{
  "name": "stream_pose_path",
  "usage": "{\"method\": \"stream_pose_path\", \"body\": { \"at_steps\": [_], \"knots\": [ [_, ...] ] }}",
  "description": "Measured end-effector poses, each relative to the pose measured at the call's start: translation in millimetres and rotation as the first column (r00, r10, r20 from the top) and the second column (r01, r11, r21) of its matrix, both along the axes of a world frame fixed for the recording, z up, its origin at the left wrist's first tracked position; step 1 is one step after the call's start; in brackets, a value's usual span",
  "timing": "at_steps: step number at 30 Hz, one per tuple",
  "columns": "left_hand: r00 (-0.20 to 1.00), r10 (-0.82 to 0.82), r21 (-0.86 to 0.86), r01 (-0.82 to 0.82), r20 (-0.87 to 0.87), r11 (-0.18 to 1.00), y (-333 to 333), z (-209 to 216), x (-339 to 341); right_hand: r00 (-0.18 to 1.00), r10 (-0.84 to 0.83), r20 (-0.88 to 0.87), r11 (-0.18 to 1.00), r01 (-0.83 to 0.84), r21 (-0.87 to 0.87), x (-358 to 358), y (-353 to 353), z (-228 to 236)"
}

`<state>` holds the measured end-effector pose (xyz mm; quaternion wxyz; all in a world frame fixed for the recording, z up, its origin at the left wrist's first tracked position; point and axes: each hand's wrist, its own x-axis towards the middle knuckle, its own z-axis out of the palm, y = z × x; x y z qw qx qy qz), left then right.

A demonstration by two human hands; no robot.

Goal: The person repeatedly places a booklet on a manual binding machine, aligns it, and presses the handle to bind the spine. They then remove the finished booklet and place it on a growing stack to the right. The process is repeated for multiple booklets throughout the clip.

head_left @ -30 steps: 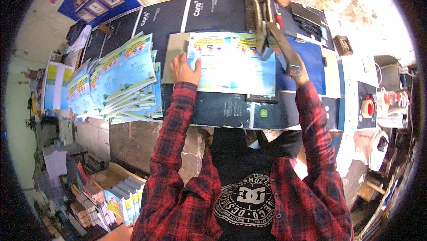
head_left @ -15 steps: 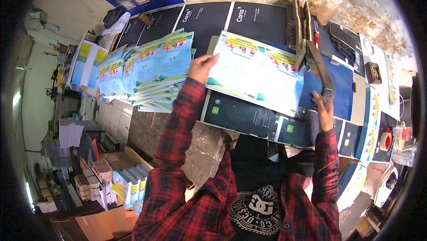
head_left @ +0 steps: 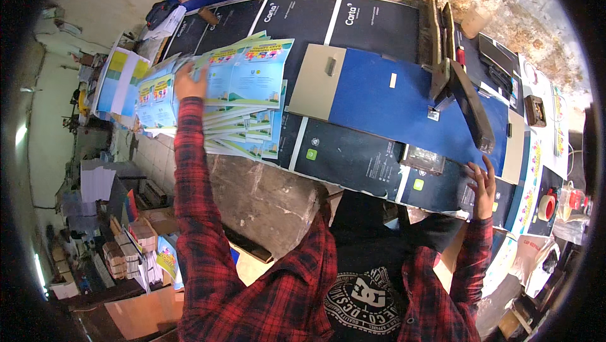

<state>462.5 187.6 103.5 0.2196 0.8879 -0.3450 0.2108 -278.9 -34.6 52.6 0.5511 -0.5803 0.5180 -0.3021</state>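
Observation:
My left hand (head_left: 191,83) is over the left part of the printed sheets, thumb apart from the fingers, slightly blurred; its fingertips are hard to make out. Colourful light-blue sheets (head_left: 252,80) lie fanned in an overlapping pile beside it, with more folded-looking printed sheets (head_left: 156,103) at its left. My right hand (head_left: 483,185) hovers open, fingers spread, by the near edge of the bench. Just beyond it is the dark lever arm (head_left: 470,111) of a bench device, above a blue board (head_left: 372,92) with beige ends. No sheet lies on the board.
Dark printed panels (head_left: 353,159) cover the bench top. At the right are a red roll of tape (head_left: 547,206) and a small brown block (head_left: 535,110). Wooden uprights (head_left: 435,32) stand behind the lever. Paper stacks (head_left: 98,181) and bundles fill the lower left.
The printed sheet has left the blue board, and my left hand has moved left to the pile, which has a sheet on top. My right hand has dropped from the lever toward the near edge.

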Motion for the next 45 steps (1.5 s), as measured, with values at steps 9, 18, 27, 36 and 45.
{"method": "stream_pose_path", "body": {
  "at_steps": [9, 18, 27, 36, 45],
  "knots": [
    [1.0, 0.005, 0.467, -0.005, 0.0, 0.884, -156, -49, -177, 0.99, 0.098, -0.1, 0.993, -0.105, -0.061, 17, 8, 19],
    [0.994, 0.108, 0.031, -0.108, 0.014, 0.994, -121, -13, -137, 0.996, 0.025, -0.085, 0.999, -0.023, 0.026, -29, 29, -15],
    [0.989, -0.035, 0.315, -0.012, 0.142, 0.949, -126, -88, -76, 0.998, 0.026, 0.054, 0.999, -0.027, 0.02, -9, 35, -3],
    [0.981, 0.089, 0.262, -0.133, 0.174, 0.956, -52, -93, -24, 0.626, -0.575, -0.527, 0.773, 0.203, -0.601, -159, -66, 16],
    [0.812, 0.584, 0.385, -0.541, 0.008, 0.748, 65, -175, -1, 0.259, -0.422, -0.869, 0.902, 0.217, -0.374, -208, -110, -10]
  ]
}}
